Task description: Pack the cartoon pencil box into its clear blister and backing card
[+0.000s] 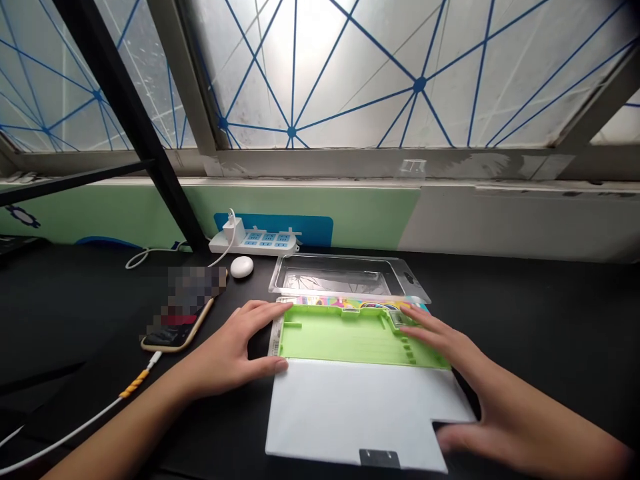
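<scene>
A shallow light-green plastic case lies open on the desk, with small ribs and clips inside. A flat white panel extends from its near edge. That panel has a dark rectangular piece at its front and a cut-out at its right. My left hand rests at the case's left side, thumb and forefinger spread apart along the edge. My right hand has its fingertips over the case's far right corner, and its blurred thumb is by the cut-out. Under the case's far edge shows a colourful printed card.
A clear plastic package shell lies behind the case. To the left are a phone on a white cable, a round white case and a power strip. A black frame post slants across the left.
</scene>
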The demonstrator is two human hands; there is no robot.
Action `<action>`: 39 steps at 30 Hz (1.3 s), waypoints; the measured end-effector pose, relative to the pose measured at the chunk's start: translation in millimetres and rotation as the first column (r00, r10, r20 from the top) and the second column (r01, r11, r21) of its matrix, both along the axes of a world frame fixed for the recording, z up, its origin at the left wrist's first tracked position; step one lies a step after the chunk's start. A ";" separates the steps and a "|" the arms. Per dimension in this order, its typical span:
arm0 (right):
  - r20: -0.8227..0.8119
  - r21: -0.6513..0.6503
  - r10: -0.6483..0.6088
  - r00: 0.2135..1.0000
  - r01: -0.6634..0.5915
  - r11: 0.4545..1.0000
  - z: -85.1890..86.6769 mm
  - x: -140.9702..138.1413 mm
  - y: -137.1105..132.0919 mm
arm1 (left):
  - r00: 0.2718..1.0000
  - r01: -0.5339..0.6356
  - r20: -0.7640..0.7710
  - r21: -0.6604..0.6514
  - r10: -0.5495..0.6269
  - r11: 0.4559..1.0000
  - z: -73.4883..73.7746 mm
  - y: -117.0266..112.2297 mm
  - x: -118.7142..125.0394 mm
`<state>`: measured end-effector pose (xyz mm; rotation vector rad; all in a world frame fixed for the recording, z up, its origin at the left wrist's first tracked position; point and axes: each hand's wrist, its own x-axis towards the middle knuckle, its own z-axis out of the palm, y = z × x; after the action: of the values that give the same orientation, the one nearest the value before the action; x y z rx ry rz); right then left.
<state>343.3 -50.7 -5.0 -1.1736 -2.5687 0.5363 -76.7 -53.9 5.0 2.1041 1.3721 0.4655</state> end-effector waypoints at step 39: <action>-0.472 0.060 -0.120 0.874 0.167 0.984 17.6 -33.9 119.6 | 0.917 -0.391 0.216 0.318 0.335 0.864 12.8 71.1 48.5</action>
<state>309.4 68.9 12.7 -1.0385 -2.0558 0.5691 -28.2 17.2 17.9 2.0202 1.7012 1.0836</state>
